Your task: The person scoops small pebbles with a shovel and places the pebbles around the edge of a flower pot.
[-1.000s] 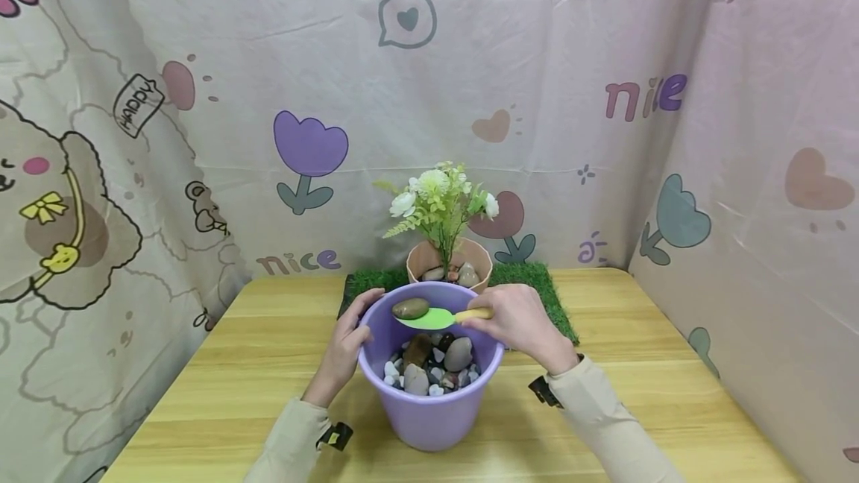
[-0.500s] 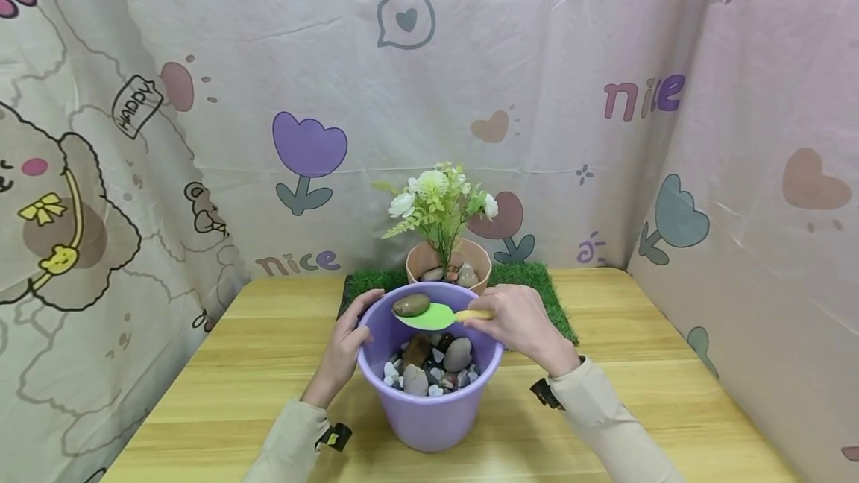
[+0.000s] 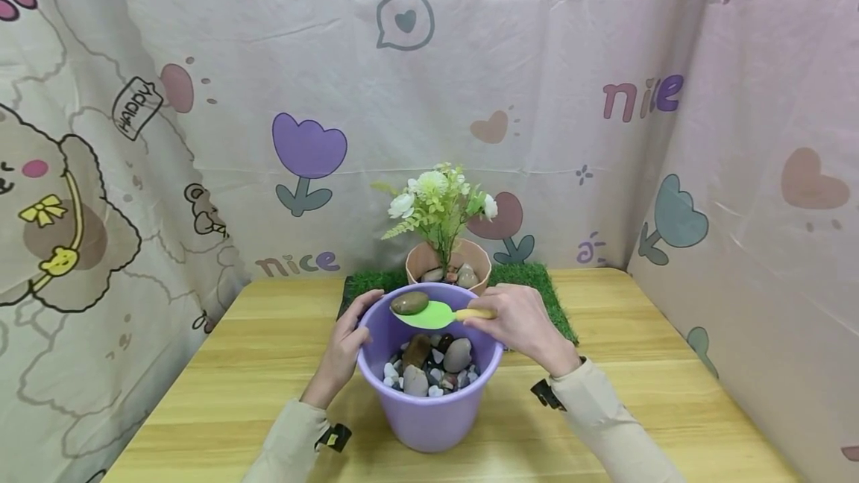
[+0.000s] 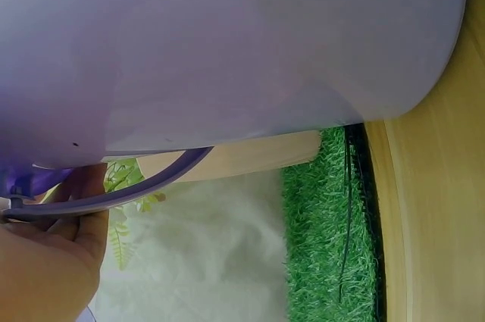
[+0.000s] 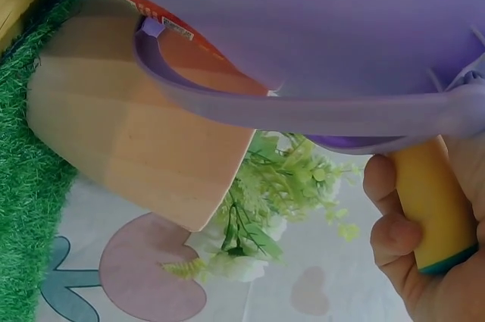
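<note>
A purple bucket (image 3: pixel 432 420) stands upright on the table, stones of mixed sizes (image 3: pixel 429 371) lying in it. On its left side my left hand (image 3: pixel 347 345) grips the rim, and the left wrist view has that hand (image 4: pixel 53 261) by the bucket's handle (image 4: pixel 129 195). My right hand (image 3: pixel 520 321) holds a small trowel by its yellow handle (image 3: pixel 475 314), fingers curled round it in the right wrist view (image 5: pixel 436 204). The trowel's green blade (image 3: pixel 432 316) reaches left inside the bucket's mouth, above the stones. A smooth brown stone (image 3: pixel 410 303) rests at the blade's tip end.
Behind the bucket, a peach flowerpot (image 3: pixel 483 263) with white flowers (image 3: pixel 432 188) and stones stands on a green grass mat (image 3: pixel 533 285). The wooden table (image 3: pixel 268 364) is bordered by printed curtains (image 3: pixel 403 110) at the back and sides.
The trowel's blade and the brown stone on it have risen very slightly. Both hands and the bucket stay in nearly the same place.
</note>
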A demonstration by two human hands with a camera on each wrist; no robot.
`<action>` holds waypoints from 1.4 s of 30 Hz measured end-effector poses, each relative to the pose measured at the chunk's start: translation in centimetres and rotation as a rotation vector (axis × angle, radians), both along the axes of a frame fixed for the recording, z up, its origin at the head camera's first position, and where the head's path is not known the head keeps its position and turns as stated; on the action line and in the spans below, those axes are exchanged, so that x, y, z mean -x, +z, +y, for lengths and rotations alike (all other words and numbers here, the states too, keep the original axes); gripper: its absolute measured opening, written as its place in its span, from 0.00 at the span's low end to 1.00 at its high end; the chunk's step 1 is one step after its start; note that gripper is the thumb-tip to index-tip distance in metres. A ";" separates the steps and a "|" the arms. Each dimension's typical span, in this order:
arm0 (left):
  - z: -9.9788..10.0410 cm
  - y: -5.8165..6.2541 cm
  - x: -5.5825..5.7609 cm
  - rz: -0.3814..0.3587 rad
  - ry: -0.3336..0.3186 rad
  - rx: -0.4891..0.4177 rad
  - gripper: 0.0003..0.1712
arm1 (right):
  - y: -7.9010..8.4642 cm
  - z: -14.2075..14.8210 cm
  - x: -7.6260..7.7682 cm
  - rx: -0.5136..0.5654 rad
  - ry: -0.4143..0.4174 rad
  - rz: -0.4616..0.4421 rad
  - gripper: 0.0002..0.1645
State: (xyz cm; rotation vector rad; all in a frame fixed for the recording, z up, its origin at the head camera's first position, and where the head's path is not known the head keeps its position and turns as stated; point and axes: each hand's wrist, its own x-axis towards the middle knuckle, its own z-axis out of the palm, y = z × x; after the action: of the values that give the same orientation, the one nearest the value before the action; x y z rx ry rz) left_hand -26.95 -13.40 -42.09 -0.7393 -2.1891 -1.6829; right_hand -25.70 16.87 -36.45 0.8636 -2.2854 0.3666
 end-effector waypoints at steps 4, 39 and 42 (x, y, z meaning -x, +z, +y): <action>0.0 -0.2 0.1 0.008 -0.002 0.003 0.40 | 0.0 0.1 0.1 0.002 0.005 -0.011 0.11; -0.1 -0.3 0.0 0.031 -0.026 -0.014 0.41 | 1.4 3.6 3.8 0.035 -0.157 -0.001 0.11; -0.1 -0.4 0.1 0.037 -0.026 -0.017 0.41 | 1.4 3.8 4.5 0.012 -0.197 -0.048 0.11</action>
State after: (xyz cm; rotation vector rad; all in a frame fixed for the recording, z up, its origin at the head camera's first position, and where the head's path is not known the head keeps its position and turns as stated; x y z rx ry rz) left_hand -27.00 -13.54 -42.44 -0.7912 -2.1461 -1.6845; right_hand -30.22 20.63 -35.07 0.6234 -2.3848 0.3151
